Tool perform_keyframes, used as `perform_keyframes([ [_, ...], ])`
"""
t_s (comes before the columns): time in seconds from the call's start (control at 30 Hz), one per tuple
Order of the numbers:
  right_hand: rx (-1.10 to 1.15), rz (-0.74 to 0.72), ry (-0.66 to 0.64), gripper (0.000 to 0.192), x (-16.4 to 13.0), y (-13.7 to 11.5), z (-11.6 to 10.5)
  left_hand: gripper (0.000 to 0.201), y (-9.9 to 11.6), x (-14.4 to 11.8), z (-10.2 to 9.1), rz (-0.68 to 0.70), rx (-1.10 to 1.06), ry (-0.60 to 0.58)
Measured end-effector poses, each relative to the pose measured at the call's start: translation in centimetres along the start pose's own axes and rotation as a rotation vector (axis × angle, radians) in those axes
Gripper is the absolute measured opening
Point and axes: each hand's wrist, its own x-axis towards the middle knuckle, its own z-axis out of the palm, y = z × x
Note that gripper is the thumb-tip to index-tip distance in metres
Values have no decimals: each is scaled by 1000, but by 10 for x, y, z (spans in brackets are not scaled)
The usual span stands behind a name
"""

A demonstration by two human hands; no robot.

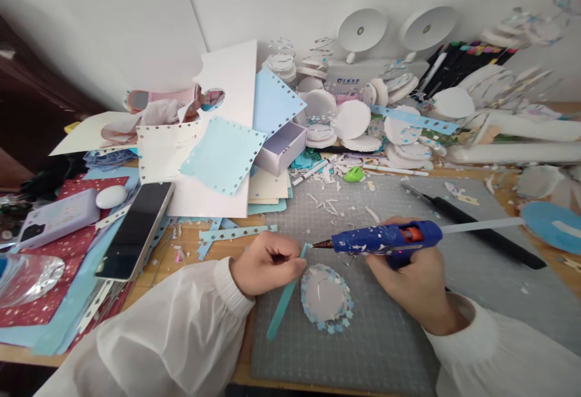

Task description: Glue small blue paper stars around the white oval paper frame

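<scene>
Head view: a teal strip [283, 305] is near the left edge of the grey mat [385, 351], pinched by the left hand [269, 264], likely to keep it still. The right hand [415, 285] holds a blue glue gun [376, 241], tip by the strip's far end.

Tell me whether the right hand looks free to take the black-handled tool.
Probably not: the right hand grips the blue glue gun, and the glue stick crosses the nearby black-handled tool in this view.
</scene>
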Motion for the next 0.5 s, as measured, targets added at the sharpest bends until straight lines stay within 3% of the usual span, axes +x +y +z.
perform_keyframes([
  [0.5, -78, 12, -20, 21, -1, 1, 1, 42, -1, 0, -1, -16, 6, -16],
])
